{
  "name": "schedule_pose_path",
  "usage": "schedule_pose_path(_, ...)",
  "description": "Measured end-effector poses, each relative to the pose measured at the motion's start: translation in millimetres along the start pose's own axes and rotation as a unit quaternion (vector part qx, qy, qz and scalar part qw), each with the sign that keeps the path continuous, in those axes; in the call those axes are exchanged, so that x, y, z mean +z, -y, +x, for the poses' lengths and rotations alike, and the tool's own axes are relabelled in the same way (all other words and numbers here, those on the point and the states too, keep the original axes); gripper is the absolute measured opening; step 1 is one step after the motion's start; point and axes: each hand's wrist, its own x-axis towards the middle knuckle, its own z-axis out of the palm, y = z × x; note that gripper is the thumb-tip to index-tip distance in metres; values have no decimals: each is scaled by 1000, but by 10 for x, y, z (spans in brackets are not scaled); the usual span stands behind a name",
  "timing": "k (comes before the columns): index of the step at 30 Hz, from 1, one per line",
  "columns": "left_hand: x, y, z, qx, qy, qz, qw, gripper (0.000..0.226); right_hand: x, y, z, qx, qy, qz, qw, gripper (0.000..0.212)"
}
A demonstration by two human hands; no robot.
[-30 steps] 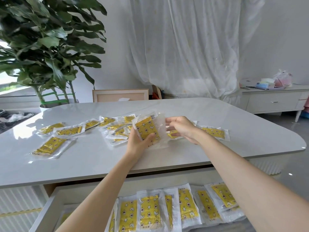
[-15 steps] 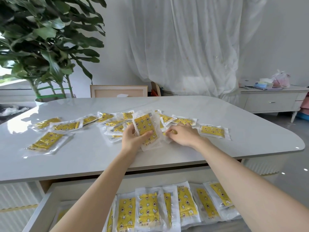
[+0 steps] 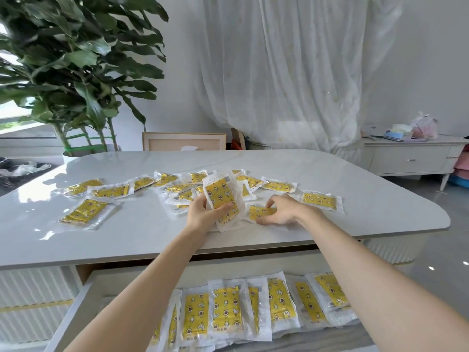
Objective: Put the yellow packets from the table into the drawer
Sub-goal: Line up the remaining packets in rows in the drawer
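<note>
Hands (image 3: 203, 214) (image 3: 280, 212): two, one packet (image 3: 223, 199) gripped by each.

Both our arms extended forward, bare to the elbow.

Our left hand (image 3: 203, 214) is raised, palm turned inward, thumb and fingers clamped on a held stack of packets (image 3: 223, 200). Our right hand (image 3: 281, 212) lies low, palm down, fingers curled, thumb and fingertips pinching a flat packet (image 3: 260, 212).

Our left hand (image 3: 203, 214) gripping upright yellow packets (image 3: 223, 199), our right hand (image 3: 281, 212) pinching another packet (image 3: 260, 212) flat on the table (image 3: 355, 179), open drawer (image 3: 76, 308) below
</note>
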Motion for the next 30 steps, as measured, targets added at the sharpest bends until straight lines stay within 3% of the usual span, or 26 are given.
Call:
schedule_pose_path(10, -414, -245, -381, -124, 53, 23, 991, 37, 102, 226, -339, 44, -4, 113, 993, 71)
schedule_pose_path(14, -706, -407, -533, -140, 90, 38, 985, 39, -18, 493, -581, 11, 87, 151, 985, 35)
schedule_pose_path(16, -842, -504, -620, -157, 110, 57, 980, 34, -76, 640, -730, -3, 142, 165, 976, 30)
schedule_pose_path(21, -1104, -680, -865, -220, 253, 125, 934, 16, -42, 822, -1006, -37, 231, 115, 965, 35)
schedule_pose_path(23, -1204, -677, -952, -229, 287, 195, 910, 15, 19, 810, -1079, -42, 268, 74, 960, 27)
schedule_pose_path(26, -1347, -584, -1066, -265, 304, 294, 867, 30, 218, 762, -1137, -38, 326, 6, 945, 12)
schedule_pose_path(30, -1461, -305, -1130, -306, 250, 350, 849, 38, 553, 676, -1084, 1, 331, 34, 943, 20)
